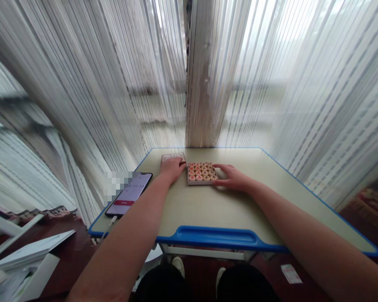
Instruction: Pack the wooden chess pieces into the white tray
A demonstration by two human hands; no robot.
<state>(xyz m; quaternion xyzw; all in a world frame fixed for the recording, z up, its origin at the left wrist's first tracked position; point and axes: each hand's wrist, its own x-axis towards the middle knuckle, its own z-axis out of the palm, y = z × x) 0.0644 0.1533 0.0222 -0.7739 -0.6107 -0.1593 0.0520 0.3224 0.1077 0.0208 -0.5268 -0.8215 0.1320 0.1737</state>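
An open box [203,183] of round wooden Chinese chess pieces [199,172] lies flat on the table. The pieces stand in rows, marked in red on the left and dark on the right. My right hand [232,178] grips the box's right end, thumb at the near corner and fingers at the far one. Just left of the box is its flat, patterned lid [167,158]. My left hand [174,168] lies over the lid's near right part, fingers bent around its right edge; their tips are partly hidden.
The pale table [214,209] has a blue rim and a pen groove [217,235] in front. A phone [129,197] with a cable [108,228] lies at the left edge, beside my left forearm. Striped curtains [255,105] hang behind. An open white box [25,272] sits lower left.
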